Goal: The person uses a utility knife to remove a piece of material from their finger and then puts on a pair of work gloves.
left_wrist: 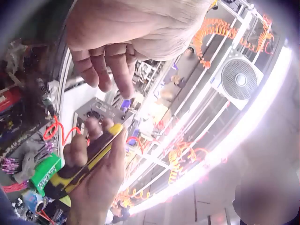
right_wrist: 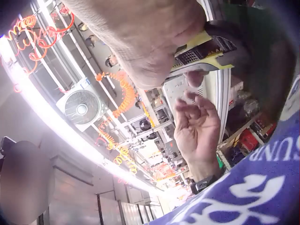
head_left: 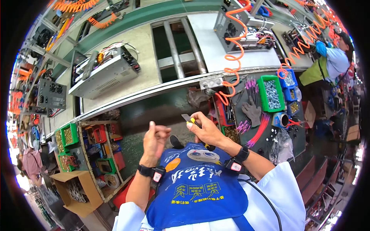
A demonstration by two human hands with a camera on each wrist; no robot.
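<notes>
My right hand (head_left: 209,131) grips a yellow-and-black utility knife (head_left: 193,120) above the apron, and its grey blade (head_left: 185,117) points toward the left. In the left wrist view, the fingers wrap round the long handle of the utility knife (left_wrist: 97,153). Just left of the blade, my left hand (head_left: 153,141) is raised with nothing in it, its fingers loosely bent. The right wrist view has the left hand (right_wrist: 200,129) palm outward beyond the knife, apart from it.
Ahead runs a conveyor line with a metal-cased unit (head_left: 110,69) and another unit (head_left: 231,29). At right, a bench holds a green bin (head_left: 273,94) of small parts, a grey glove (head_left: 252,113) and pink-tipped wires. Shelved bins and an open carton (head_left: 79,192) stand at left.
</notes>
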